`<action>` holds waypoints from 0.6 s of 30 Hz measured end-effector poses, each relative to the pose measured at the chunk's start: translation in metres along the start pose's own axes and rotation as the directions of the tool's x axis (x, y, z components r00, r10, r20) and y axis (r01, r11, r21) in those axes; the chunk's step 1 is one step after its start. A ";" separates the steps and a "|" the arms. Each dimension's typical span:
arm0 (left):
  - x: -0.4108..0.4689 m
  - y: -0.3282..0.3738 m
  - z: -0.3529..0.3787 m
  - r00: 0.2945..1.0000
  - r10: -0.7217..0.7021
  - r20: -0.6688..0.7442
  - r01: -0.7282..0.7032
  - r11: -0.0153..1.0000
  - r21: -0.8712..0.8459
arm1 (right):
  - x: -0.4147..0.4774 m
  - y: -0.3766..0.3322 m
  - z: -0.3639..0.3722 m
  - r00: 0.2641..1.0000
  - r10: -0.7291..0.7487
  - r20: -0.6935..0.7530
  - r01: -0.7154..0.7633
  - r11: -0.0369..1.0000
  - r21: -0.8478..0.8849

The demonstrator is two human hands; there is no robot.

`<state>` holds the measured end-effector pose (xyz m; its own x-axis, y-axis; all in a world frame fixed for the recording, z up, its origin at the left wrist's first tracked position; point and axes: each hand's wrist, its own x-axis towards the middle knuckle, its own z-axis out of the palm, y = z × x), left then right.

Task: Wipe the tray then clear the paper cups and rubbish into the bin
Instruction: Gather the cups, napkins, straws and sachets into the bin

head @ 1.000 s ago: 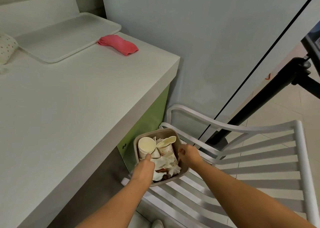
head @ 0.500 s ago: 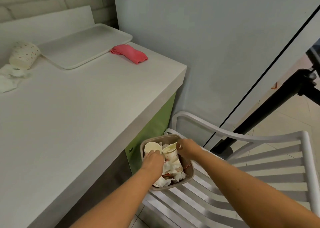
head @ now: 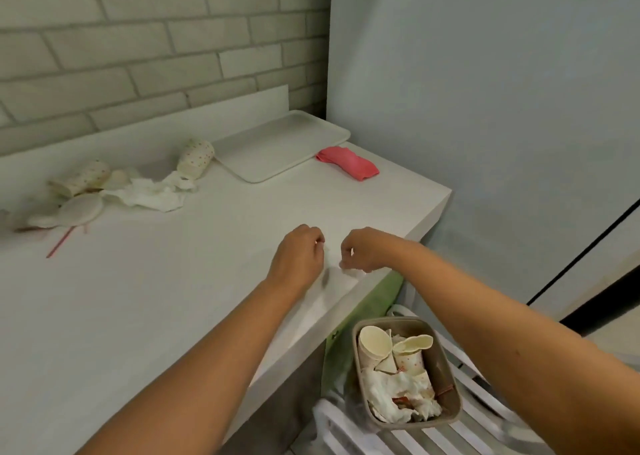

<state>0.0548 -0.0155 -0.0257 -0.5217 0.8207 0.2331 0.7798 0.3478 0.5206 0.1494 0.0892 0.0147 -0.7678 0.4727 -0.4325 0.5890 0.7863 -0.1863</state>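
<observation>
White and matt, the surface [head: 156, 298] carries everything left of the job, and both hands hover low over its near right edge. The left hand [head: 299, 257] and the right hand [head: 363, 252] sit close together, knuckles up, fingers curled inward. A small white scrap [head: 348, 272] lies right under the right hand's fingertips. Whether either hand actually pinches anything, I cannot tell.

The remaining rubbish lies well apart from the hands, up and to the left against the back of the surface. One spotted paper cup [head: 195, 158] lies on its side just beside the tray's left corner. A second spotted cup [head: 83, 178] lies tipped over further left. Between them spreads a heap of crumpled tissue [head: 152, 195], with a round lid [head: 80, 208] and a pink straw [head: 62, 243] in front. Nothing stands between the hands and this pile.

The tray [head: 277, 146] is pale and shallow and rests bare in the far corner below the brick wall [head: 138, 39]. A folded pink cloth [head: 348, 162] sits just off its right end.

The bin [head: 446, 385] is a small brown tub with rounded corners. It stands on a white slatted chair [head: 450, 435] beside the surface's right end, below the right forearm. It is nearly full: cream cups [head: 375, 342] lie at the top end, one squashed flat, with wadded, red-stained tissue beneath.
</observation>
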 end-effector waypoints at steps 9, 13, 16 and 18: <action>-0.007 -0.135 -0.088 0.968 -0.245 -0.056 0.251 0.934 0.254 | 0.042 -0.111 -0.007 0.982 -0.183 -0.036 0.184 0.983 0.025; -0.019 -0.188 -0.123 0.941 -0.329 -0.084 0.338 0.889 0.309 | 0.062 -0.156 -0.004 0.974 -0.227 -0.008 0.227 0.974 0.002; -0.024 -0.224 -0.147 0.921 -0.373 -0.111 0.389 0.863 0.324 | 0.076 -0.189 -0.003 0.967 -0.256 0.000 0.256 0.967 -0.004; -0.026 -0.244 -0.159 0.907 -0.401 -0.126 0.420 0.849 0.320 | 0.084 -0.208 -0.002 0.963 -0.271 0.006 0.271 0.963 0.000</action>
<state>-0.1773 -0.1935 -0.0281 -0.8299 0.5476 0.1065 0.5537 0.7851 0.2776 -0.0381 -0.0336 0.0189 -0.8970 0.2395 -0.3716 0.3592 0.8848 -0.2967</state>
